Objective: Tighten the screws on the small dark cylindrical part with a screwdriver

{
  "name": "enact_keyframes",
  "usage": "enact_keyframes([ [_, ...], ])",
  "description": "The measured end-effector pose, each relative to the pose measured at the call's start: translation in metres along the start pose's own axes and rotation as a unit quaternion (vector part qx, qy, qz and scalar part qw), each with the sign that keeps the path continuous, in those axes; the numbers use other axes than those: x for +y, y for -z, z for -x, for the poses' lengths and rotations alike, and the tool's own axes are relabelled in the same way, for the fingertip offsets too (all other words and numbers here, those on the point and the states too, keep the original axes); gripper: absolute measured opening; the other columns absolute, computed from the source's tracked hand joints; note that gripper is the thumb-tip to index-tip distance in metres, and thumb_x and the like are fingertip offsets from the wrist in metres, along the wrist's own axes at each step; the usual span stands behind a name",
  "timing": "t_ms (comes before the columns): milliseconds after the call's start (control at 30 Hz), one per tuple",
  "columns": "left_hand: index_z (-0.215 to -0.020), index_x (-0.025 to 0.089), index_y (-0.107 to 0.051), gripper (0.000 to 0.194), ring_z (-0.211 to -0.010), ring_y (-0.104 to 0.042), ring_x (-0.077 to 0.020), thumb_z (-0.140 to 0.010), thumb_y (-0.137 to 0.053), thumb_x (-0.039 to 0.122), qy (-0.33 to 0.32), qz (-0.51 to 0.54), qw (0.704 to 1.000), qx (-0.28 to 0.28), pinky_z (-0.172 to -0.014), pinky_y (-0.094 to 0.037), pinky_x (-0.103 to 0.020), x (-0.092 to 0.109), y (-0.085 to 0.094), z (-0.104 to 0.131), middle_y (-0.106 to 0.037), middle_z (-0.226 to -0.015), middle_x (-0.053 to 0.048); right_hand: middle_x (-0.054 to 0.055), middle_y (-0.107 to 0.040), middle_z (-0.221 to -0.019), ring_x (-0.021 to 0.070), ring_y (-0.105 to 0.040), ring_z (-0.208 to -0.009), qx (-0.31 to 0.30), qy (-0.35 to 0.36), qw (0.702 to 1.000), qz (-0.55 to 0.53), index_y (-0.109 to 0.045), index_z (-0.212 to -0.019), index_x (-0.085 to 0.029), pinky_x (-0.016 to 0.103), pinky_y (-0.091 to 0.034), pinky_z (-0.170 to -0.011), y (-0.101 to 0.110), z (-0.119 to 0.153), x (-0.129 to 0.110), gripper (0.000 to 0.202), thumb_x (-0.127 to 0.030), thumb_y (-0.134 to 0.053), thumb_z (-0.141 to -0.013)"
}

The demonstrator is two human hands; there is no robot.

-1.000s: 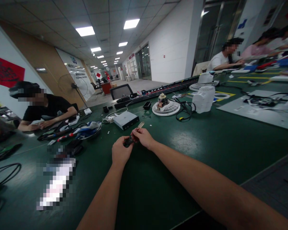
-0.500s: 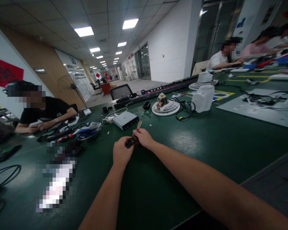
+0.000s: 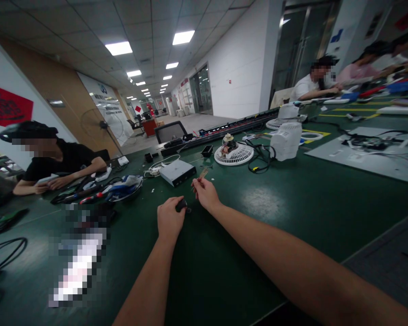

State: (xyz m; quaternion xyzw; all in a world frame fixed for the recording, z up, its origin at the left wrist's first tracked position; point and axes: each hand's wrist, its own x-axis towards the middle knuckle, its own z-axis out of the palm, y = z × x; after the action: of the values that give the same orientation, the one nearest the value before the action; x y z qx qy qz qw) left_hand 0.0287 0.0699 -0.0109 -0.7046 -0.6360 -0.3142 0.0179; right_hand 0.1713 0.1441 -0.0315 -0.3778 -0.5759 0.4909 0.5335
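Note:
My left hand (image 3: 170, 219) is closed around a small black cylindrical part (image 3: 181, 205) above the green table (image 3: 204, 271). A small dark round piece (image 3: 189, 210) shows just right of that part; whether they touch I cannot tell. My right hand (image 3: 206, 194) pinches a thin, light brown piece (image 3: 204, 173) that sticks up past the fingertips. The two hands are a little apart. Just beyond them lies a grey box-shaped device (image 3: 177, 172).
A white round fan grille with a motor (image 3: 234, 153), a white housing (image 3: 285, 141) and a small black tray (image 3: 207, 151) stand farther back. A grey board (image 3: 370, 154) lies right. People sit left and far right. Tools and cloth (image 3: 122, 186) lie left.
My hands have moved apart; the right one carries the thin piece away from the black part in the left. The view has shifted slightly.

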Motion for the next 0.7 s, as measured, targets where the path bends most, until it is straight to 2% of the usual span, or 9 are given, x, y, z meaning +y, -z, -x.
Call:
enact_keyframes([
  [100,-0.109,0.021,-0.071,0.032,-0.104,-0.067,-0.0237,-0.077,-0.070,0.017,0.016,-0.005,1.000,0.002,-0.090,-0.050,-0.037,-0.001,-0.002,0.000,-0.073,-0.110,-0.006,-0.001,-0.061,-0.066,0.0129,-0.051,-0.045,0.019,0.007,0.999,0.040,-0.054,-0.090,-0.021,0.025,-0.038,-0.046,-0.003,0.003,-0.003,0.032,-0.049,-0.041,-0.094],
  [233,-0.109,0.020,-0.070,0.032,-0.103,-0.067,-0.0247,-0.077,-0.069,0.018,0.032,-0.011,0.999,0.009,-0.090,-0.049,-0.037,-0.001,-0.001,0.001,-0.073,-0.109,-0.007,0.001,-0.064,-0.068,0.0141,-0.055,-0.055,-0.015,0.036,0.993,0.107,-0.056,-0.077,-0.021,0.027,-0.040,-0.057,-0.006,0.011,-0.013,0.020,-0.031,-0.049,-0.092],
  [333,-0.110,0.019,-0.069,0.032,-0.106,-0.066,-0.0268,-0.078,-0.067,0.016,0.050,-0.023,0.998,0.025,-0.093,-0.048,-0.041,-0.003,0.001,0.001,-0.072,-0.113,-0.009,-0.002,-0.059,-0.063,0.0143,-0.053,-0.061,-0.065,0.069,0.983,0.157,-0.057,-0.068,-0.020,0.026,-0.036,-0.062,-0.003,0.018,-0.024,0.017,-0.025,-0.071,-0.077],
  [433,-0.109,0.019,-0.069,0.031,-0.106,-0.065,-0.0283,-0.078,-0.066,0.016,0.068,-0.031,0.996,0.038,-0.093,-0.047,-0.043,-0.006,0.002,0.001,-0.071,-0.113,-0.011,-0.004,-0.059,-0.067,0.0144,-0.053,-0.064,-0.163,0.099,0.952,0.240,-0.058,-0.073,-0.021,0.025,-0.034,-0.060,0.002,0.023,-0.032,0.033,-0.026,-0.087,-0.057],
  [500,-0.109,0.019,-0.069,0.030,-0.105,-0.065,-0.0286,-0.078,-0.066,0.018,0.074,-0.031,0.996,0.041,-0.093,-0.047,-0.043,-0.007,0.002,0.001,-0.071,-0.112,-0.011,-0.004,-0.060,-0.069,0.0149,-0.055,-0.065,-0.191,0.084,0.942,0.263,-0.058,-0.074,-0.021,0.025,-0.034,-0.059,0.004,0.024,-0.034,0.041,-0.023,-0.090,-0.048],
  [600,-0.109,0.019,-0.069,0.030,-0.105,-0.065,-0.0284,-0.079,-0.067,0.019,0.074,-0.025,0.996,0.039,-0.093,-0.047,-0.043,-0.008,0.002,0.001,-0.071,-0.112,-0.011,-0.004,-0.061,-0.066,0.0159,-0.057,-0.065,-0.137,0.033,0.969,0.205,-0.057,-0.068,-0.021,0.026,-0.038,-0.060,0.006,0.023,-0.029,0.041,-0.011,-0.089,-0.043],
  [700,-0.109,0.019,-0.069,0.030,-0.105,-0.066,-0.0271,-0.079,-0.068,0.019,0.065,-0.012,0.997,0.031,-0.092,-0.047,-0.042,-0.007,0.002,0.001,-0.072,-0.112,-0.010,-0.004,-0.064,-0.068,0.0160,-0.059,-0.067,-0.080,0.013,0.986,0.144,-0.053,-0.067,-0.021,0.027,-0.043,-0.062,0.006,0.018,-0.017,0.035,-0.009,-0.082,-0.051],
])
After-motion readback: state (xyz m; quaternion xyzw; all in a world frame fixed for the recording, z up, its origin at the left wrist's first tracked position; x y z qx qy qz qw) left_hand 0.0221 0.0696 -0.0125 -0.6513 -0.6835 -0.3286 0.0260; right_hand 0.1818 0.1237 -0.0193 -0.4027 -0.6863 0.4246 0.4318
